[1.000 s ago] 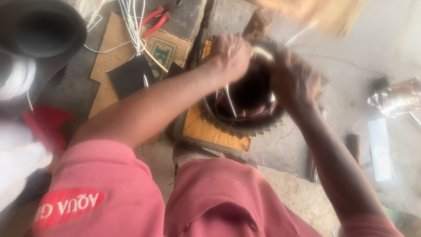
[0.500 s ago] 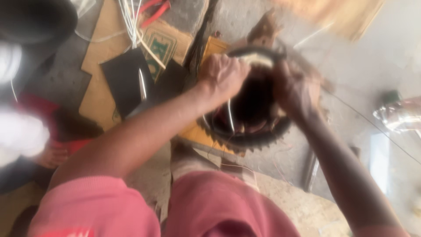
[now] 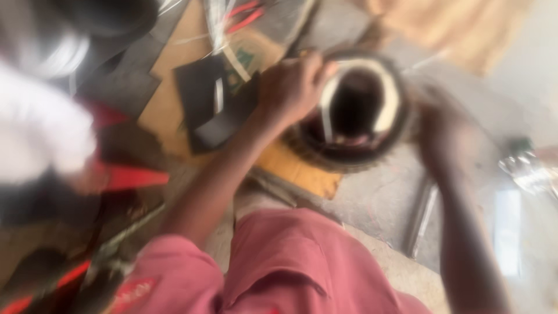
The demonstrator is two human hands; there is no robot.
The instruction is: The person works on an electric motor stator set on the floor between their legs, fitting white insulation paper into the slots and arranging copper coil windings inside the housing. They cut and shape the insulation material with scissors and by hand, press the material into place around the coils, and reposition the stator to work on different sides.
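Observation:
The picture is heavily blurred. A dark round toothed ring, like a motor stator (image 3: pixel 356 152), stands on an orange board (image 3: pixel 302 174) on the floor. My left hand (image 3: pixel 290 87) grips its upper left rim, fingers curled near pale strips inside the ring. My right hand (image 3: pixel 439 136) rests against the ring's right side; its fingers are too blurred to read. My pink-clad knees fill the bottom of the view.
Black flat pieces (image 3: pixel 212 110) and red-handled pliers (image 3: pixel 244 17) lie on cardboard at the upper left. A white and red blurred mass (image 3: pixel 46 139) sits at the left. A metal rod (image 3: pixel 421 215) lies on the grey floor at the right.
The view has swung, shifting the ring to the right and upward. My left hand stayed on the rim's upper left while my right hand slid lower along the right side. Blur grew.

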